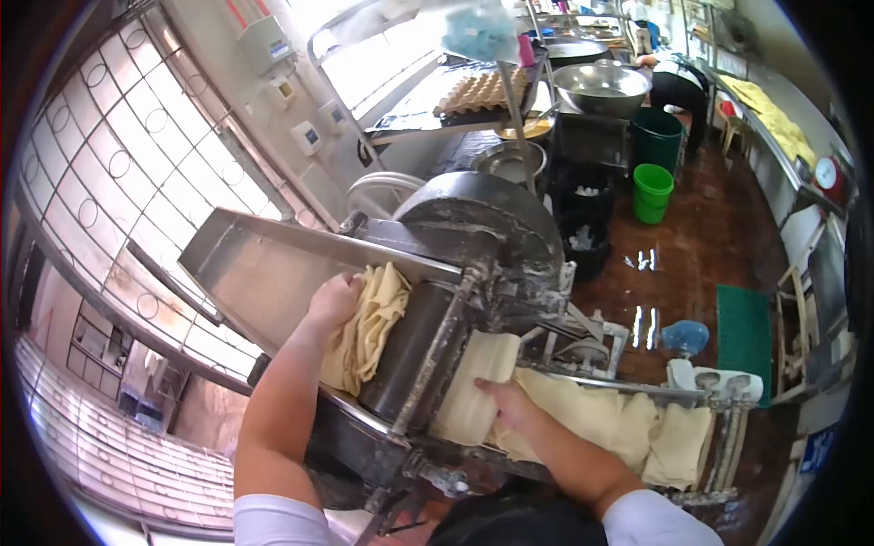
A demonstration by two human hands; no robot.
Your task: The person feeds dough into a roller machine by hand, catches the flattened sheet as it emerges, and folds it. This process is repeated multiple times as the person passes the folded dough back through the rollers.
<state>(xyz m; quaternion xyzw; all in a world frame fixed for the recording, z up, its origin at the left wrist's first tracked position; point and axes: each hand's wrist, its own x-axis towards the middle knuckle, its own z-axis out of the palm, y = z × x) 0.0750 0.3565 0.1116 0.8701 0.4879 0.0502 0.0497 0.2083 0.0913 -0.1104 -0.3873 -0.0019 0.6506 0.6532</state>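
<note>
On either side of the dark roller (414,341), the left hand (337,298) clutches bunched dough (378,318) at the metal tray's (264,259) end, apparently gathering its folds, while the right hand (506,402), grip unclear, touches a flat dough sheet (472,369), seemingly steadying it.

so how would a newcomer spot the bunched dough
Find the big metal machine, then the dark roller beside its tray. The bunched dough sits where they meet, at the left hand, gathered in folds, unlike the flatter sheet under the right hand.
</note>
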